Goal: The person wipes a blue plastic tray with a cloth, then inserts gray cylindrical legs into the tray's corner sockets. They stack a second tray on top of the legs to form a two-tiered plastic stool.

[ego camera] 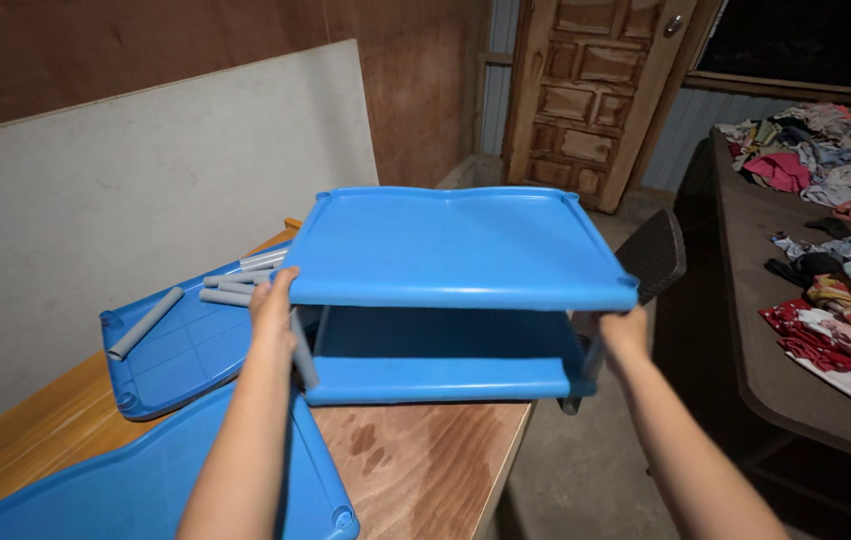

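A blue plastic rack of two shelves stands on the wooden table (426, 470). Its top shelf (456, 245) sits above the lower shelf (446, 378) on grey tube legs. My left hand (274, 305) grips the top shelf's near left corner, beside a grey leg (304, 355). My right hand (624, 330) holds the near right corner, around the right leg (594, 358). That corner overhangs the table edge.
Two more blue shelves lie on the table, one at left (181, 350) carrying several loose grey tubes (146, 322), one at the near edge (146, 490). A white board (146, 180) leans behind. A dark table (796, 360) with heaped clothes stands right, a wooden door (596, 90) beyond.
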